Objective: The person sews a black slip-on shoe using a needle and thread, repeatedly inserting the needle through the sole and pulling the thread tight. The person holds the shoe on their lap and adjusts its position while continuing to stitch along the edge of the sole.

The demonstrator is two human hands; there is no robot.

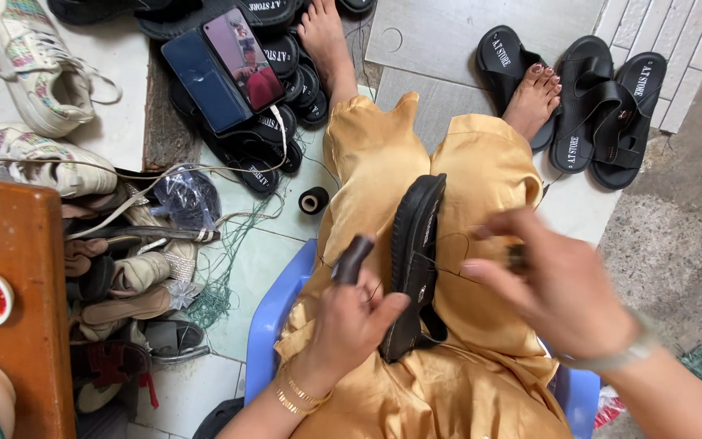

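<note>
Two hands on job: my left hand (349, 313) closed on black sandal (413, 268) standing edgewise on lap; right hand (552, 280), blurred, pinches small dark tool, thread (448, 272) taut. Stitching sole, I judge; next pull needs steady grip.

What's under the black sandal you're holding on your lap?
The black sandal stands on edge on the golden-yellow trousers, steadied by the left hand. Beneath them a blue plastic chair shows. The sandal's lower end and the seat are covered by cloth and hand.
</note>
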